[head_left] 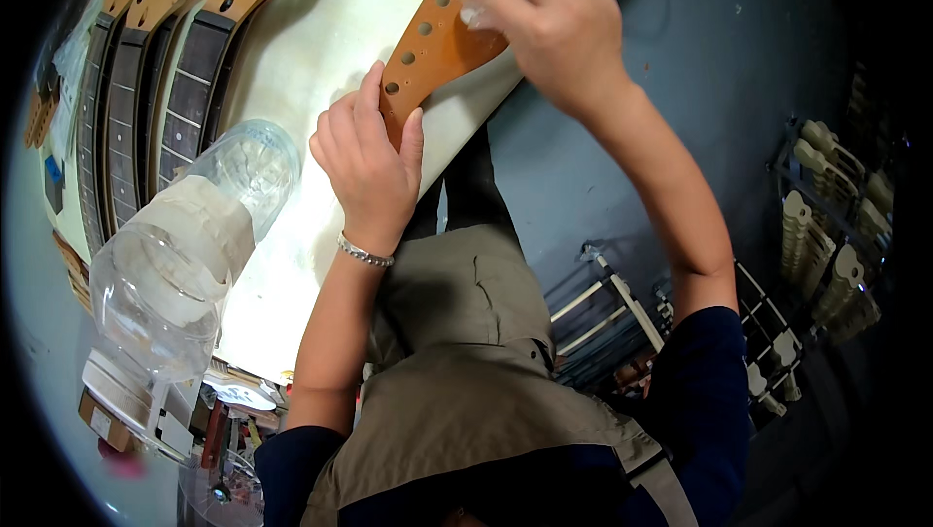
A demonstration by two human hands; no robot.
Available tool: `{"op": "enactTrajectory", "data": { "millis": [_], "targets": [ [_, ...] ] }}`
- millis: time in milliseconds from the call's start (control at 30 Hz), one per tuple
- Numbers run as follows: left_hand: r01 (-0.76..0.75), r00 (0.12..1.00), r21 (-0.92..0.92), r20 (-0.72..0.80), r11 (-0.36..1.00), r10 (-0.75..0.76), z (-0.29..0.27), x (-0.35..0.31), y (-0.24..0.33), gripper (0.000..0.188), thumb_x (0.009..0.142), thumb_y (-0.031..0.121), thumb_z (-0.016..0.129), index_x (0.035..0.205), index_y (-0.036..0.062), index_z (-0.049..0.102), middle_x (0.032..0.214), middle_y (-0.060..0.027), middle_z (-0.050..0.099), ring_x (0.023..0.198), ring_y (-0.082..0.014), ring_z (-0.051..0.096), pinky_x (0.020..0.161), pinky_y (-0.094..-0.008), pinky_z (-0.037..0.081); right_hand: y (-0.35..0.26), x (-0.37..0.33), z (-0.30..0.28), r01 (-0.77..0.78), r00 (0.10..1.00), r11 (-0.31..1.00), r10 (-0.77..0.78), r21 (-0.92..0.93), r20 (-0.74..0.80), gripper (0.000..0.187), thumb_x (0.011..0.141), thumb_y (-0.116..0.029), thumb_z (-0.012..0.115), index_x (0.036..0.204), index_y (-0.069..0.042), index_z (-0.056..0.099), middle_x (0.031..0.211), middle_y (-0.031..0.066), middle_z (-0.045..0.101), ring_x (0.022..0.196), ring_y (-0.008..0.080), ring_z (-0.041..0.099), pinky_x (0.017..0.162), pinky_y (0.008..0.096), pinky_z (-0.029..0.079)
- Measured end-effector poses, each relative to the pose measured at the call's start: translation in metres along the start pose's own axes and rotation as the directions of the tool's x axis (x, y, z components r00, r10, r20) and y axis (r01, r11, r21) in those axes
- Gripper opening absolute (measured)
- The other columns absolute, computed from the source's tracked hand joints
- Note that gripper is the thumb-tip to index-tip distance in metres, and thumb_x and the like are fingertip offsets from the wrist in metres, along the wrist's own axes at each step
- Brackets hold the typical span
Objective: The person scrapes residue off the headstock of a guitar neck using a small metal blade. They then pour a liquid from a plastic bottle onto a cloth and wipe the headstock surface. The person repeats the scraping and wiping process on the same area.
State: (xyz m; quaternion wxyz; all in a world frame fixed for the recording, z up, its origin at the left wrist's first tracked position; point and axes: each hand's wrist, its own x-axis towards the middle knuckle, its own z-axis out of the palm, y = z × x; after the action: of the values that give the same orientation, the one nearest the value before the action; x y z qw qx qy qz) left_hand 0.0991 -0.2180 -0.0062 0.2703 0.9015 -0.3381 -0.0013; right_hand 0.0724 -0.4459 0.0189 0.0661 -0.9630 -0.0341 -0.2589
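Observation:
An orange-brown wooden guitar headstock (437, 31) with a row of round holes lies slanted over the edge of the pale worktable (292, 284). My left hand (369, 162) grips its lower end, the thumb on one side and the fingers on the other. Over its upper right part, my right hand (559, 26) is closed with bent fingers. A small whitish scrap (473, 17), its material unclear, shows at those fingertips, against the wood. The right hand hides part of the headstock, and the frame's top edge cuts off what lies beyond.
Several guitar necks (190, 89) with dark fretboards lie at the table's far left. Nearer stands a large clear plastic jar (160, 284), beside another clear container (258, 162). On the right, racks hold several pale necks (797, 226) above the grey floor (671, 264).

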Motion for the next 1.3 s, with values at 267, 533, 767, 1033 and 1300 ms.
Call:
{"op": "enactTrajectory", "data": {
  "millis": [267,533,767,1033,1300],
  "targets": [
    [-0.003,1.0,0.006,0.004,1.0,0.003,0.0,-0.001,-0.001,0.052,0.097,0.029,0.058,0.141,0.0041,0.049,0.111,-0.0144,0.057,0.104,-0.0312,0.053,0.092,-0.041,0.037,0.0,-0.005,0.009,-0.071,0.996,0.997,0.07,-0.024,-0.063,0.005,0.073,-0.02,0.068,0.077,-0.02,0.065,0.085,-0.0045,0.058,0.083,0.0165,0.058,0.061,0.0316,0.044],
    [-0.002,1.0,0.006,0.008,1.0,0.002,0.0,-0.001,-0.001,0.051,0.097,0.029,0.058,0.14,0.0041,0.049,0.11,-0.0141,0.057,0.103,-0.0313,0.053,0.091,-0.041,0.037,-0.014,-0.014,0.005,-0.081,0.995,0.997,0.08,-0.018,-0.056,0.008,0.073,-0.022,0.071,0.078,-0.02,0.065,0.08,-0.0049,0.058,0.078,0.0177,0.058,0.059,0.0325,0.044],
    [-0.019,1.0,0.018,0.0,1.0,0.019,0.0,-0.001,-0.001,0.051,0.097,0.029,0.059,0.14,0.0038,0.049,0.11,-0.0138,0.058,0.102,-0.031,0.053,0.091,-0.0414,0.037,-0.018,-0.022,0.006,-0.191,0.976,0.979,0.196,0.064,-0.089,0.01,0.073,-0.022,0.074,0.079,-0.019,0.067,0.077,-0.0052,0.057,0.076,0.0184,0.056,0.059,0.0323,0.043],
    [-0.014,1.0,-0.003,0.014,1.0,0.014,-0.001,0.0,-0.001,0.051,0.097,0.028,0.059,0.14,0.0035,0.049,0.113,-0.0143,0.058,0.104,-0.0316,0.053,0.091,-0.0425,0.037,-0.031,-0.024,0.015,-0.293,0.935,0.953,0.302,0.075,-0.183,0.01,0.072,-0.021,0.076,0.078,-0.018,0.068,0.078,-0.005,0.059,0.073,0.0184,0.055,0.06,0.0342,0.041],
    [-0.022,1.0,-0.002,0.008,1.0,0.022,-0.001,0.002,0.0,0.049,0.097,0.027,0.058,0.139,0.0024,0.049,0.113,-0.0148,0.058,0.104,-0.0324,0.053,0.092,-0.043,0.037,-0.033,-0.027,0.018,-0.329,0.916,0.941,0.339,0.083,-0.216,0.01,0.073,-0.021,0.076,0.079,-0.019,0.068,0.078,-0.0048,0.06,0.072,0.0183,0.055,0.062,0.0342,0.041]
  ]
}}
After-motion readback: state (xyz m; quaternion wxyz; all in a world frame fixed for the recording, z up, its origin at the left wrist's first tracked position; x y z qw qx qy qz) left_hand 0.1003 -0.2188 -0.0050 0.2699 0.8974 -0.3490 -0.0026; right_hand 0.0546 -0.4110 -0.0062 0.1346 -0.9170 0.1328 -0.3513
